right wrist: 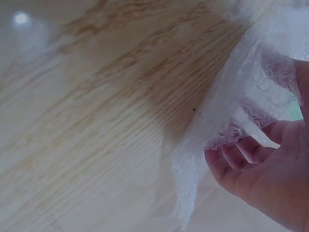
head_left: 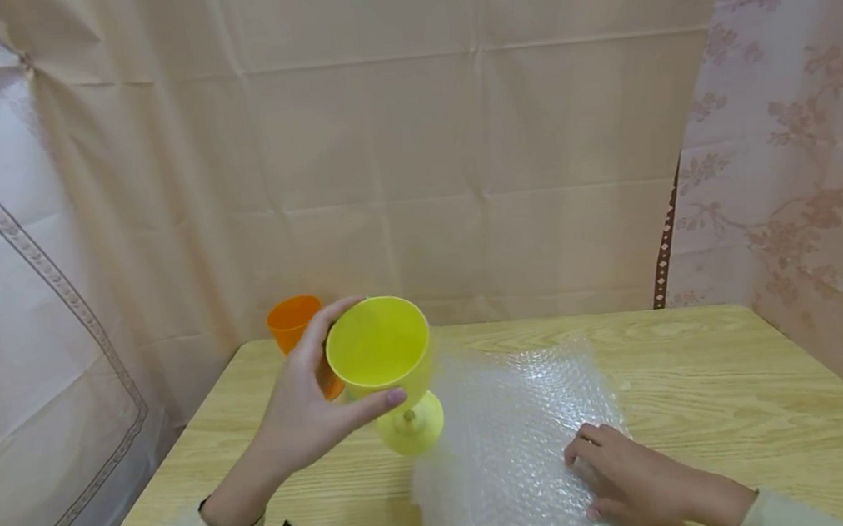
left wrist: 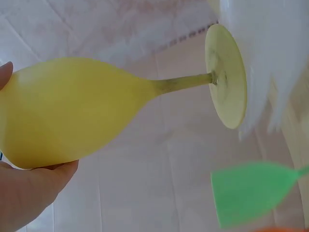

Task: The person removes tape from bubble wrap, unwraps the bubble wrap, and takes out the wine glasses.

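Note:
A yellow plastic goblet (head_left: 414, 431) is tilted in my left hand (head_left: 307, 415), its open mouth toward the head camera. In the left wrist view the thumb and a fingertip press opposite sides of the goblet's bowl (left wrist: 72, 108); stem and round foot are free. The foot is close to a sheet of clear bubble wrap (head_left: 514, 455) spread on the table. My right hand (head_left: 636, 478) is at the wrap's right edge with bent fingers. In the right wrist view, fingers and thumb of the right hand (right wrist: 270, 179) hold the edge of the wrap (right wrist: 217, 106).
Behind my left hand stands an orange goblet (head_left: 293, 320), partly hidden. A green goblet (left wrist: 256, 191) shows in the left wrist view. The wood-grain table (head_left: 711, 388) ends at a beige curtain (head_left: 381, 149), with patterned cloth (head_left: 809, 137) on the right.

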`<state>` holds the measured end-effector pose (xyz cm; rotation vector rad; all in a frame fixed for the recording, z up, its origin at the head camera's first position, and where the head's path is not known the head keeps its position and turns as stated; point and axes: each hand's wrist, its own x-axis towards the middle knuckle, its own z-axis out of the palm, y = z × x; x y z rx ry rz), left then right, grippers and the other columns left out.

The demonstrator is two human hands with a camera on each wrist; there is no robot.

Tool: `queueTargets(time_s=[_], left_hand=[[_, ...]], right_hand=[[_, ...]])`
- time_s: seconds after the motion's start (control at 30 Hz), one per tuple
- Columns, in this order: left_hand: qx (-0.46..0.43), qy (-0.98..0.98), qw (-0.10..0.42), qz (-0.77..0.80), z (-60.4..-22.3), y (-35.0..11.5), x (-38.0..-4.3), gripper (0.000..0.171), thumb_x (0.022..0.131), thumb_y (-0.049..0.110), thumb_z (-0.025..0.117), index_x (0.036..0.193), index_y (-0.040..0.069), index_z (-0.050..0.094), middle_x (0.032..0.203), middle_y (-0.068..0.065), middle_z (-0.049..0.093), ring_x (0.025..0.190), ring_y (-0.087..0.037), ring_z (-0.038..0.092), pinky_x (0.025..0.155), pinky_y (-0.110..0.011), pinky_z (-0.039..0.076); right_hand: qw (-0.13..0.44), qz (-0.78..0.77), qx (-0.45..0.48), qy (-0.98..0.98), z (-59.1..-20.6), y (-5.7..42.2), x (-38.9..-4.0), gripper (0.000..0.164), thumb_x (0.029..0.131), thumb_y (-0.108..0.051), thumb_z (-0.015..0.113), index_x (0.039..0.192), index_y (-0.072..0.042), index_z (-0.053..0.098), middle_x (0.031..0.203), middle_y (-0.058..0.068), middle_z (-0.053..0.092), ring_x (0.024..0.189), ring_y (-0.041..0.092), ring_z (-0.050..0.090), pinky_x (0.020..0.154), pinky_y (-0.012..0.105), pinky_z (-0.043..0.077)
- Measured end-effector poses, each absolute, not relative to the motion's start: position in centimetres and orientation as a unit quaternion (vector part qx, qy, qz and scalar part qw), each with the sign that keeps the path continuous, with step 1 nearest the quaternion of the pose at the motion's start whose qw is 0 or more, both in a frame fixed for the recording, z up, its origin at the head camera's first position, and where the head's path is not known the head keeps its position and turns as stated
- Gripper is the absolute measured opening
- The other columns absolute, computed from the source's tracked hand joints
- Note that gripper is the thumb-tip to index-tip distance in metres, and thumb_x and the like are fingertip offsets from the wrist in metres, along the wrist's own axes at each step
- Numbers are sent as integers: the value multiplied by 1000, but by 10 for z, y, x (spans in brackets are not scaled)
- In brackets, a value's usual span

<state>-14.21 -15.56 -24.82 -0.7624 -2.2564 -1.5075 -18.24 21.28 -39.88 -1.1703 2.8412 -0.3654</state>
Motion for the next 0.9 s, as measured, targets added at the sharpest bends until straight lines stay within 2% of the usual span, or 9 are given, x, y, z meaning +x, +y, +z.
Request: queueTargets(time_s=[0.2, 0.37, 0.5, 0.6, 0.63, 0.73, 0.9], left_hand=[[-201, -819, 216, -491, -254, -188, -147, 81, 73, 7, 82, 141, 12, 37, 131, -7, 51, 106, -11, 56, 89, -10, 48], [-129, -851, 226, -457, -275, -208, -164, 80, 74, 16, 82, 139, 7, 37, 130, -9, 51, 106, -16, 53, 89, -3, 42], [-66, -873, 198, -441, -294, -222, -179, 83, 77, 26, 81, 141, 4, 34, 132, -13, 49, 112, -24, 53, 100, -23, 46], [-40, -878, 175, -444, -305, -231, -188, 86, 78, 31, 79, 144, 4, 30, 135, -16, 46, 118, -31, 51, 106, -45, 42], [-34, -879, 169, -445, -308, -234, -191, 87, 78, 33, 79, 144, 4, 29, 136, -17, 45, 120, -32, 50, 107, -49, 40], [-22, -882, 159, -443, -317, -241, -198, 90, 79, 37, 78, 145, 4, 27, 139, -19, 43, 122, -34, 47, 108, -53, 39], [-15, -884, 152, -443, -325, -247, -206, 89, 79, 39, 77, 145, 5, 27, 139, -19, 43, 122, -35, 47, 107, -53, 40]], right_hand=[[41, -118, -376, 918, -395, 213, -182, 47, 81, -44, 72, 116, -19, 55, 113, -6, 52, 98, 8, 48, 83, 32, 52], [43, -120, -372, 919, -395, 212, -180, 47, 81, -44, 72, 116, -18, 55, 113, -5, 52, 99, 10, 50, 84, 33, 52], [18, -121, -390, 913, -397, 211, -177, 45, 81, -40, 73, 115, -15, 55, 111, -4, 53, 98, 12, 52, 80, 31, 52], [9, -121, -393, 912, -397, 211, -176, 44, 82, -38, 74, 114, -14, 56, 110, -4, 52, 97, 10, 51, 79, 30, 52], [11, -122, -390, 913, -397, 211, -176, 44, 82, -38, 73, 115, -14, 56, 111, -4, 52, 98, 9, 51, 79, 30, 52], [25, -128, -376, 918, -396, 211, -175, 43, 83, -38, 72, 116, -16, 56, 112, -5, 51, 98, 6, 49, 81, 30, 52], [17, -131, -381, 915, -396, 212, -174, 41, 85, -37, 70, 117, -15, 56, 112, -5, 50, 98, 4, 48, 80, 29, 52]])
